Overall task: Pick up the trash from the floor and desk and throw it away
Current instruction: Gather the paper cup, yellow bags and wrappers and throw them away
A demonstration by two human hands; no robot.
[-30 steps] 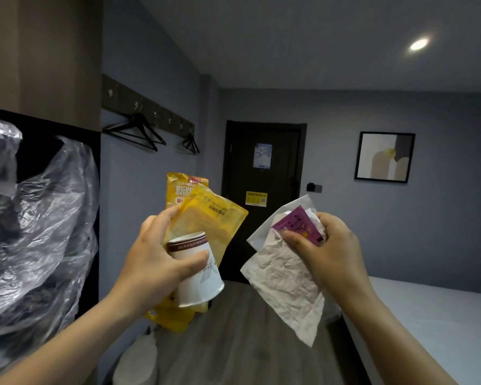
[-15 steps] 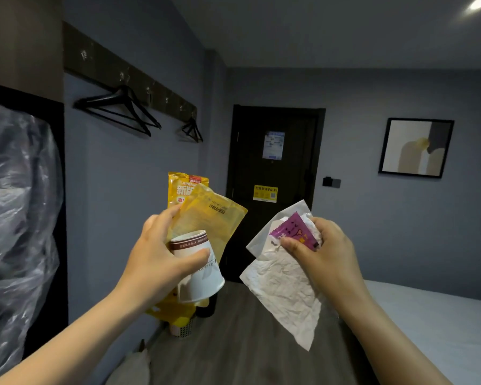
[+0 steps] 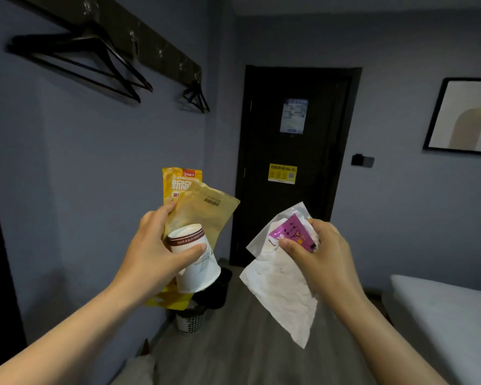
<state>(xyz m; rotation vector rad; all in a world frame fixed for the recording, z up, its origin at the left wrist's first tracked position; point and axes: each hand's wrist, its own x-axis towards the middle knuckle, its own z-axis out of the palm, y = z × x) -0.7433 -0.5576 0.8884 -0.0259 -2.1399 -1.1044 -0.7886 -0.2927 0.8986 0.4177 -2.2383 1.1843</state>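
- The left hand [image 3: 150,254] is raised at chest height, its thumb and fingers curled round a white paper cup with a brown band near the rim [image 3: 197,265]. The cup is tilted, its open mouth up and towards the camera.
- The same hand pins two flat packets behind the cup: a bright yellow snack packet with a red logo [image 3: 178,184] and, overlapping it in front, a dull golden foil pouch [image 3: 206,209]. Both stand upright above the fingers.
- The right hand [image 3: 320,259] is level with the left and well apart from it. Its thumb and fingers pinch a small purple sachet [image 3: 292,234] against a crumpled white paper sheet [image 3: 281,295], which hangs down below the hand.
- A pale translucent wrapper [image 3: 286,215] sticks up behind the sachet in the same pinch.
- A small white mesh waste basket [image 3: 190,320] stands on the grey wood-look floor [image 3: 233,351] by the wall, below the left hand. It seems to hold a dark liner, though the packets hide part of it.
- A dark door with posted notices [image 3: 289,140] closes the far end of the room.
- Black clothes hangers [image 3: 89,59] hang on a wall rail at the left.
- A framed picture [image 3: 464,118] and a white bed [image 3: 442,315] are at the right.
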